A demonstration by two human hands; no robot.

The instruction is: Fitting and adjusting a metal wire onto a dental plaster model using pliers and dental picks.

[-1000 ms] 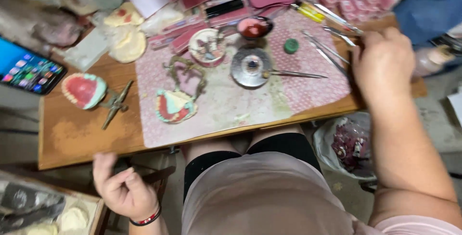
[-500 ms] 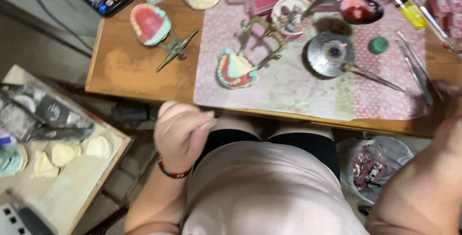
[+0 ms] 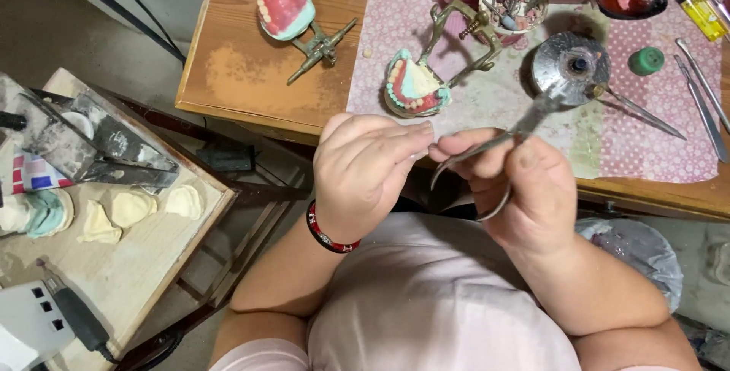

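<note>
My right hand (image 3: 525, 188) clamped on metal pliers (image 3: 498, 147), held above lap, near table edge (image 3: 304, 124). My left hand (image 3: 365, 169) curled shut, fingertips pinching something at tool's near end; item too small to tell. Pliers' long axis ran diagonal, far end pointing up and away past right hand toward round metal burner (image 3: 570, 67), near end toward left hand. Risk, by my judgement: pinched piece slipping from fingertips and dropping to floor. Denture model on articulator (image 3: 418, 82) sat beyond both hands.
</note>
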